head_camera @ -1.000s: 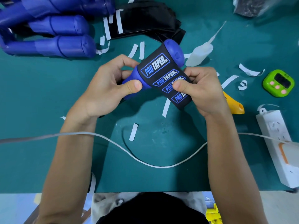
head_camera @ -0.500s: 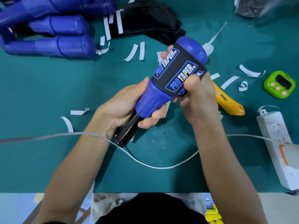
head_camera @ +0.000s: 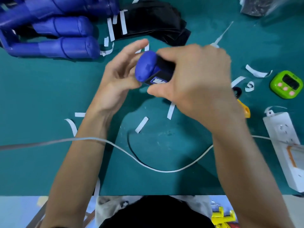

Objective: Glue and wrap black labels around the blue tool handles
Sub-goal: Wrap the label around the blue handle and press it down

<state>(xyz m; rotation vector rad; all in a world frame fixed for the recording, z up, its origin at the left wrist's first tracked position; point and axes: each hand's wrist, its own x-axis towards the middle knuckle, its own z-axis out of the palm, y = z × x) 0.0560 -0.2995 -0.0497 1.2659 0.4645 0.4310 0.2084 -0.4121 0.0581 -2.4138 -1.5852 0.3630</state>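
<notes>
Two grips meet on one handle [head_camera: 145,67], held above the surface [head_camera: 32,99] just over the centre of the frame, its rounded blue end turned toward the camera. The right grip [head_camera: 194,76] is curled over the barrel, fingers on top and thumb underneath, clamping the black label [head_camera: 158,79] against it. That hold most likely presses the glued wrap down all round so the seam takes. Only a sliver of label with blue print shows below the knuckles, so whether the seam is closed cannot be told.

The left grip [head_camera: 118,78] is spread, fingers loose and mostly straight, palm facing the blue end. It holds nothing, and blur hides whether the thumb touches the end. It looks placed to steady or receive the handle while the right one squeezes or turns it.

Other handles [head_camera: 65,40] lie stacked in the upper left, and the label stack [head_camera: 153,22] sits at top centre beside them, both within reach for the next round. White strips [head_camera: 141,125], probably peeled backing, litter the middle of the surface. The glue nozzle [head_camera: 222,34] pokes out behind the right grip at upper right. A yellow knife [head_camera: 245,110], a green timer [head_camera: 287,83] and a power strip [head_camera: 283,142] line the right edge, away from the working patch.
</notes>
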